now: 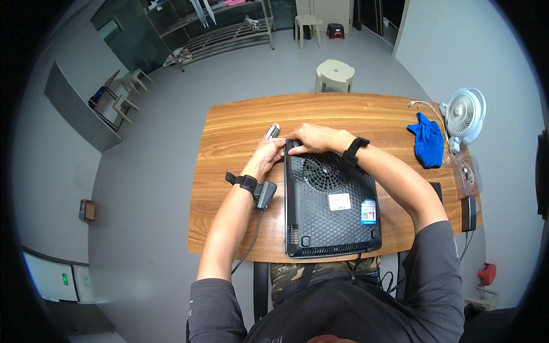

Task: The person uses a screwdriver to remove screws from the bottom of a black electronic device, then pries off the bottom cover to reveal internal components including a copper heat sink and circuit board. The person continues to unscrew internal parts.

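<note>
A flat black appliance, by its look an induction cooker (350, 183), lies underside up in front of me. Its round fan grille, two labels and small feet show. My left hand (267, 155) grips its far left corner with bent fingers. Over the far edge beside that corner, my right hand (313, 138) is closed on the cooker, thumb on the underside; its other fingers are partly hidden. Just beyond my left hand lies a small white and red object (272, 131) with a dark patterned face.
The wooden table (240, 131) also holds a blue cloth (428, 140), a white fan (464, 116), a clear plastic box (470, 175) and a black power bank-like block (469, 213), all at the right. A cable runs from a dark device (266, 195) at my left wrist. Beyond the table stands a stool (335, 71).
</note>
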A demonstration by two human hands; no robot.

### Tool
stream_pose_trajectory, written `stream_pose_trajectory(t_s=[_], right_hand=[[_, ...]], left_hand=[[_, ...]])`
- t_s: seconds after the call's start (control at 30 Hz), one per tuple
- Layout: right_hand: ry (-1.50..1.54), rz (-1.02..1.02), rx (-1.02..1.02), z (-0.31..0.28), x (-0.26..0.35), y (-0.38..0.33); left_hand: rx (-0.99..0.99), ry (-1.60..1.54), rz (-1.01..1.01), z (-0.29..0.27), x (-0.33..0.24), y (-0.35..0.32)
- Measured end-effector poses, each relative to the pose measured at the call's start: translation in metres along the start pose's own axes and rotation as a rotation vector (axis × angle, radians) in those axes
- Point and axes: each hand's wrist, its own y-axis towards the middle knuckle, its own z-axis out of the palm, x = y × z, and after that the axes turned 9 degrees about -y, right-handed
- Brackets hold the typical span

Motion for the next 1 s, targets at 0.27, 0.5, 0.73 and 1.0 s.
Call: stream_pose_trajectory(t_s=[0.27, 0.5, 0.73, 1.0], right_hand=[[0.014, -0.041, -0.048, 0.008, -0.007, 0.002], [-0.029, -0.042, -0.040, 0.005, -0.004, 0.002], [-0.051, -0.031, -0.044, 0.003, -0.001, -0.001], [-0.025, -0.049, -0.062, 0.005, -0.003, 0.000]], left_hand=[[-0.052, 0.044, 0.029, 0.011, -0.006, -0.009], [-0.097, 0.063, -0.001, 0.007, -0.006, -0.001], [-0.129, 0.082, -0.027, 0.012, -0.012, -0.010], [-0.057, 0.091, -0.030, 0.004, -0.013, -0.005]])
